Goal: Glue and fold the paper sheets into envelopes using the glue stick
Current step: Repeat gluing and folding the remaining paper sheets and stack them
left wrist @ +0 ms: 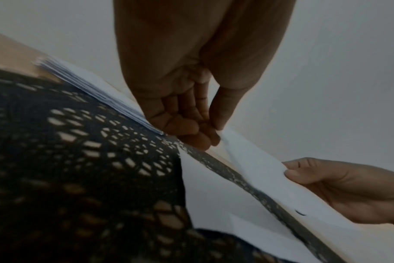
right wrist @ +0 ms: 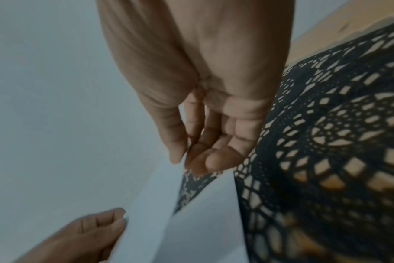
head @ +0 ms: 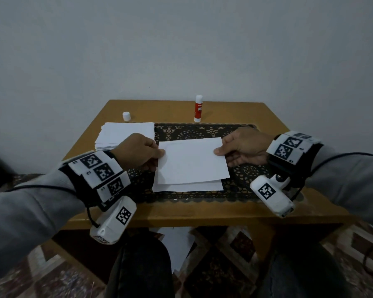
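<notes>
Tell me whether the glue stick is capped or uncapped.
Uncapped, it seems: the glue stick stands upright, and a loose white cap stands apart to its left on the table.

We seem to be in a home: a small wooden table [head: 274,123] pushed against a plain grey wall [head: 181,44], a black lace runner [head: 202,130] across it, and a patterned carpet [head: 224,265] on the floor.

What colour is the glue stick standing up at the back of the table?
The glue stick is red with white ends; the head view shows it best.
</notes>
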Motion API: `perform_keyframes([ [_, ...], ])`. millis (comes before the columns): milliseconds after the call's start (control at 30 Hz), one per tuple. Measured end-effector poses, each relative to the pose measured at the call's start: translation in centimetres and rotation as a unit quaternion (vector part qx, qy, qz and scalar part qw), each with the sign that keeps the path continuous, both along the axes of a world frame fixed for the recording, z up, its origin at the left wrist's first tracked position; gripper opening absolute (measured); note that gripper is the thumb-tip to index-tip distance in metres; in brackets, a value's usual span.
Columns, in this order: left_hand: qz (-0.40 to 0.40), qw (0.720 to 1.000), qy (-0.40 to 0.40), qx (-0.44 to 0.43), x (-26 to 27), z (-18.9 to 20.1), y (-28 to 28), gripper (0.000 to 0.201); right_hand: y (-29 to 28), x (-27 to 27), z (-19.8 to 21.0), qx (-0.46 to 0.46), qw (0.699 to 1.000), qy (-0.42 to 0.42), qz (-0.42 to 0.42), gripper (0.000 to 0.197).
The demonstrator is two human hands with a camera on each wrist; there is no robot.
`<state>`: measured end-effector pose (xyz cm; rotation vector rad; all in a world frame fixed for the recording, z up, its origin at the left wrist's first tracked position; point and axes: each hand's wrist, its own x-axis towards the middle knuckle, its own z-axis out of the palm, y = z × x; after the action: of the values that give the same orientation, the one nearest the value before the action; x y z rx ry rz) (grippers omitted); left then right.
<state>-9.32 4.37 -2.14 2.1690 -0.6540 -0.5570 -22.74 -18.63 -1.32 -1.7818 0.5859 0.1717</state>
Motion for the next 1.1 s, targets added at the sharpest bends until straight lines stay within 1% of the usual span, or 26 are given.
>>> perform_keyframes([
  [67, 0.01, 0.999, -0.007, 0.034, 0.1, -0.4, -0.3, 0.026, 0.1, 0.0, -0.4, -0.023, 0.999, 0.025, -0.003, 0.006],
  [167, 0.014, 0.995, -0.038, 0.086, 0.2, -0.7, -0.8, 0.031, 0.3, 0.0, -0.9, -0.08, 0.995, 0.054, 0.02, 0.014],
  [233, 0.014, 0.993, -0.048, 0.109, 0.3, -0.8, -1.1, 0.033, 0.5, 0.0, -1.1, -0.117, 0.991, 0.054, 0.031, 0.019],
  [367, 0.01, 0.992, -0.038, 0.117, 0.5, -0.9, -1.3, 0.023, 0.6, 0.1, -1.3, -0.14, 0.988, 0.046, 0.043, 0.023],
  [433, 0.006, 0.991, -0.047, 0.125, 0.6, -0.9, -1.3, 0.02, 0.6, 0.2, -1.4, -0.148, 0.987, 0.045, 0.047, 0.024],
  [567, -0.011, 0.984, -0.084, 0.155, 0.6, -1.0, -1.2, 0.024, 0.7, 0.4, -1.7, -0.172, 0.983, 0.046, 0.054, 0.026],
  [733, -0.023, 0.982, -0.096, 0.159, 0.8, -1.0, -1.1, 0.028, 0.9, 0.5, -1.9, -0.199, 0.977, 0.044, 0.057, 0.029],
  [933, -0.044, 0.979, -0.103, 0.172, 1.1, -0.9, -0.9, 0.023, 1.2, 0.6, -1.8, -0.22, 0.972, 0.055, 0.069, 0.028],
  [1100, -0.063, 0.975, -0.129, 0.172, 1.1, -0.9, -0.9, 0.023, 1.5, 0.8, -2.0, -0.271, 0.958, 0.051, 0.081, 0.03],
])
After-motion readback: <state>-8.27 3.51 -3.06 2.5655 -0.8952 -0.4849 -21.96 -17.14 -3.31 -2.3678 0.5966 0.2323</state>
